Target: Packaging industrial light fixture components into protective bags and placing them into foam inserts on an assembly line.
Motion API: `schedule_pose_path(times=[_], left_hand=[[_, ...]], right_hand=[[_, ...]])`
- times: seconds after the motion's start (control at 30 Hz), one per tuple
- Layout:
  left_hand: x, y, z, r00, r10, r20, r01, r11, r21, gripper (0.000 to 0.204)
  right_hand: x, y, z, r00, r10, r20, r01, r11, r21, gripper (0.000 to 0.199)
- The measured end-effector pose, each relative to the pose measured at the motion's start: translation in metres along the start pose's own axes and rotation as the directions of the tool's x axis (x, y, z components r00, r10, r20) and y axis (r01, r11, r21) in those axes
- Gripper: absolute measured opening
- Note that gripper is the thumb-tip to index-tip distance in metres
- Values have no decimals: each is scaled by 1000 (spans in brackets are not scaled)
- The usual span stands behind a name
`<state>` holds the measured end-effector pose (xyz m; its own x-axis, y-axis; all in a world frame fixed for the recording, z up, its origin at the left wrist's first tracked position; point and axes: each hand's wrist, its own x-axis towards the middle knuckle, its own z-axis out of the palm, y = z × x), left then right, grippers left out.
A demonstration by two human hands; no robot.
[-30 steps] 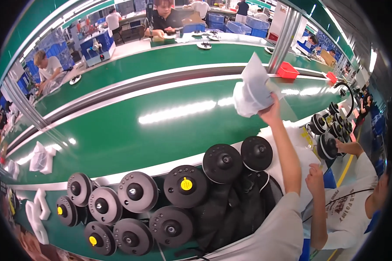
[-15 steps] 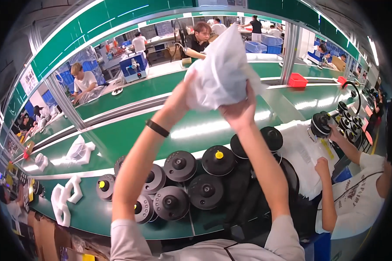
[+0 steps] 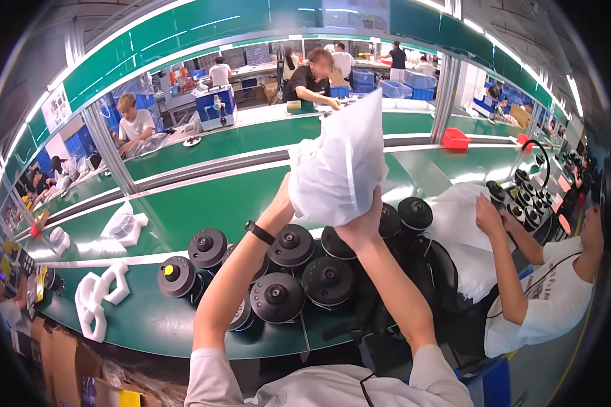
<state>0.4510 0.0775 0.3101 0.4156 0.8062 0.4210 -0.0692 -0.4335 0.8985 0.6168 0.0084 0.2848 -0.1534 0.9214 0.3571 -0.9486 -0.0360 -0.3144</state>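
Observation:
A white, cloudy plastic bag (image 3: 336, 166) with a rounded object inside is held up in front of me over the green bench. Its loose top corner points up to the right. My left hand (image 3: 282, 202) grips the bag's left side, its fingers mostly hidden behind it. My right hand (image 3: 362, 224) is closed round the lower right of the bag. What the object inside is, I cannot tell. Below my hands several round black housings (image 3: 277, 297) stand together on the bench, some with a yellow spot like the one at the left (image 3: 170, 273).
White foam frames (image 3: 91, 308) lie at the left, and another bagged piece (image 3: 121, 224) rests on foam beyond. A co-worker (image 3: 543, 295) at the right handles white bags (image 3: 465, 237). A red bin (image 3: 455, 139) stands across the conveyor (image 3: 231, 210). Cardboard (image 3: 64, 366) is at lower left.
Both my hands have come down a little with the bag. The co-worker at the right held up a black housing before; now their hands are raised together at the white bags.

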Motion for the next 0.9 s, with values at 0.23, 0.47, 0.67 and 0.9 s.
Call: schedule_pose_path(times=[0.23, 0.47, 0.67, 0.9], left_hand=[[27, -52, -74, 985, 165, -41, -81, 669, 739, 39], [38, 39, -14, 880, 448, -159, -65, 445, 893, 52], [57, 50, -1, 827, 559, -58, -129, 290, 948, 54], [63, 76, 19, 799, 601, -16, -221, 319, 922, 53]], right_hand=[[14, 24, -46, 992, 41, 123, -12, 974, -226, 55], [2, 20, -44, 998, -30, -57, 12, 954, -298, 56], [-3, 3, -35, 1000, 13, -15, -15, 989, -147, 62], [-17, 4, -31, 999, 2, 46, 4, 991, -132, 66]])
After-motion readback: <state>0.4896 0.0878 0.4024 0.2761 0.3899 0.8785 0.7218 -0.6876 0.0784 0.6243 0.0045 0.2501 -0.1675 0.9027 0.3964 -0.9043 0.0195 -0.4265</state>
